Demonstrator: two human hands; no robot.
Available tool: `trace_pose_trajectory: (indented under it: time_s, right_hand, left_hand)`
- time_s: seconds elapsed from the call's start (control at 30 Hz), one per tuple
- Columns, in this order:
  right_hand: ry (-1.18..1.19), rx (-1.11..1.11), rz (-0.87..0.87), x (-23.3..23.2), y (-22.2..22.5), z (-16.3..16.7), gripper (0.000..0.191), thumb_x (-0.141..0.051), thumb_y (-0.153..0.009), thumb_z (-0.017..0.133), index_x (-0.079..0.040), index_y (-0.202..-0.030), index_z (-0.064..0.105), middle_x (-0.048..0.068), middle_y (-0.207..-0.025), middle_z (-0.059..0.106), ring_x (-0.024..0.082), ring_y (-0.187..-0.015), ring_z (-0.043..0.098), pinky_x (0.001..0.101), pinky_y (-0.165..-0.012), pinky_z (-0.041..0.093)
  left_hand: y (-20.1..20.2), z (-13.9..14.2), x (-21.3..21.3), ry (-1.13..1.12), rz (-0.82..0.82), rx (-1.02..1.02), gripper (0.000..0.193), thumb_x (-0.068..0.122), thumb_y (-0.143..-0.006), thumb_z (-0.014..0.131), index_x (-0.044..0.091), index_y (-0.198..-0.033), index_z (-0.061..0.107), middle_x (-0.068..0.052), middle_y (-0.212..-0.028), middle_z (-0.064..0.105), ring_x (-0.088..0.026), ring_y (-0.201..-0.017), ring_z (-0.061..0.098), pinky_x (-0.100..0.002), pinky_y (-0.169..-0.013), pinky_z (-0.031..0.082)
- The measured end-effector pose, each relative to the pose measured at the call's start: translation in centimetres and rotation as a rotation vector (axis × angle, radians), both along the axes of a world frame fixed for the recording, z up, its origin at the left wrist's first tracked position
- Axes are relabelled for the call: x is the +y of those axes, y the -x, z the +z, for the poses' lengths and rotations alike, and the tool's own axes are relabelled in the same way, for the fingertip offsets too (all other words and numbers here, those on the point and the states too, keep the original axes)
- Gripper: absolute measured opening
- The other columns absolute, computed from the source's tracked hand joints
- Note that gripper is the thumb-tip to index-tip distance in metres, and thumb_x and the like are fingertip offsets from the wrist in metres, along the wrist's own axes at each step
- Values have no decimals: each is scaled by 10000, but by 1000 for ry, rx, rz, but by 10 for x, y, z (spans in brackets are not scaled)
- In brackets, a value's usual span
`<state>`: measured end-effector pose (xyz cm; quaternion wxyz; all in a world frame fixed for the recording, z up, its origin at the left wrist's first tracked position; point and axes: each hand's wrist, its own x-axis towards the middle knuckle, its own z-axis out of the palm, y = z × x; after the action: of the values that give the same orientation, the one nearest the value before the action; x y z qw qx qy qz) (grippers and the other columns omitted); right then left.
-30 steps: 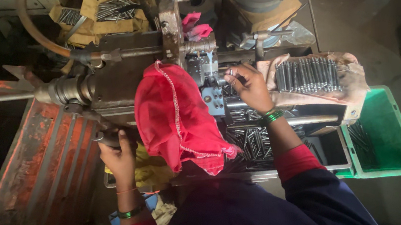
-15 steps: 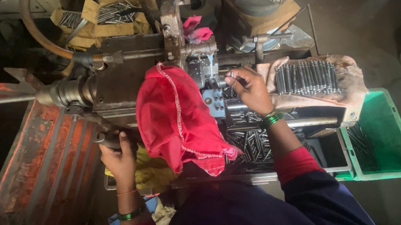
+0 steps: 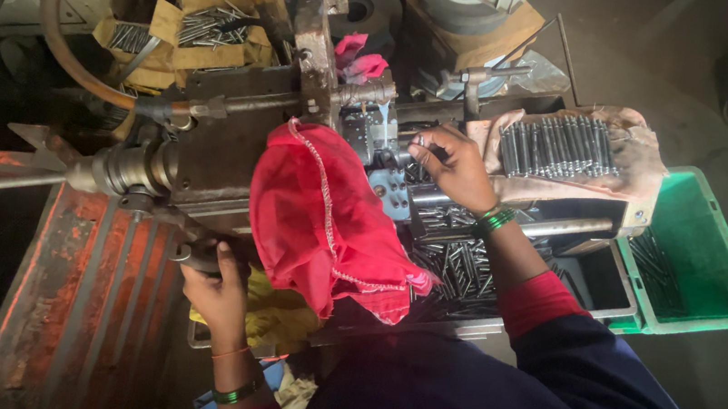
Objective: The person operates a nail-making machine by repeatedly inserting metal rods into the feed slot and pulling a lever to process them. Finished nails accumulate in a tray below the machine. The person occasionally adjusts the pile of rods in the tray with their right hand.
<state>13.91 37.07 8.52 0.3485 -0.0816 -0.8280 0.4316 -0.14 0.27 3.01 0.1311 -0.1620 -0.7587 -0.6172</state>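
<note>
My left hand point(image 3: 217, 293) is closed around a dark lever handle point(image 3: 194, 256) at the lower left of an old metal machine point(image 3: 234, 139). My right hand point(image 3: 451, 164) reaches into the machine's middle and pinches a small metal pin at the blue-grey holder point(image 3: 389, 189). A red cloth point(image 3: 321, 218) drapes over the machine's front between my two hands. A row of dark metal pins point(image 3: 558, 147) lies on a dirty rag just right of my right hand.
A green plastic crate point(image 3: 705, 262) with a few pins stands at the right. Several loose pins fill the tray point(image 3: 457, 265) under my right wrist. Cardboard boxes of pins point(image 3: 206, 27) sit at the back. A large wheel rim point(image 3: 56, 23) curves at upper left.
Both hands hold nearly the same places; my right hand's fingers have shifted slightly at the holder. The view has moved a little.
</note>
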Motion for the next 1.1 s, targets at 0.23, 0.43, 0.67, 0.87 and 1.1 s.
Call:
trace_pose_trajectory:
  time_s: [0.23,0.43,0.67,0.87,1.1]
  right_hand:
    - [-9,-16,-11,0,0,0,126,-143,-977,753,-28,-1011,713,35,-904,647,129,-840,592,279,-766,471]
    - [72,-4,-5,5,1,-14,150,-169,-1033,712,-23,-1001,698,12,-877,614,102,-845,559,270,-776,459]
    - [250,-18,109,12,12,-26,211,-217,-1047,688,-8,-1020,690,-24,-923,632,56,-892,543,250,-807,466]
    - [156,-131,186,10,16,-19,269,-261,-1040,651,5,-1013,684,-20,-906,643,60,-850,559,263,-763,483]
    - [219,-232,363,18,38,-6,343,-333,-1064,573,-6,-1045,674,-34,-841,671,44,-826,574,266,-773,501]
  left_hand:
    - [1,-1,-1,-11,-14,1,275,178,-1046,678,-18,-1205,566,-95,-931,692,-137,-779,664,-295,-715,554]
    - [-1,-1,-1,-27,-26,-29,262,170,-1042,667,-11,-1202,565,-86,-957,683,-127,-804,661,-285,-731,555]
    - [1,-4,-3,-57,-62,1,272,174,-1060,676,-19,-1213,561,-81,-990,676,-126,-838,643,-287,-742,546]
    - [-1,1,-2,21,-6,-1,298,180,-1045,680,-33,-1220,567,-94,-989,701,-143,-793,665,-304,-700,561]
    - [2,-4,-2,-12,-10,27,328,189,-1038,683,-33,-1247,563,-112,-1058,711,-141,-851,674,-307,-746,575]
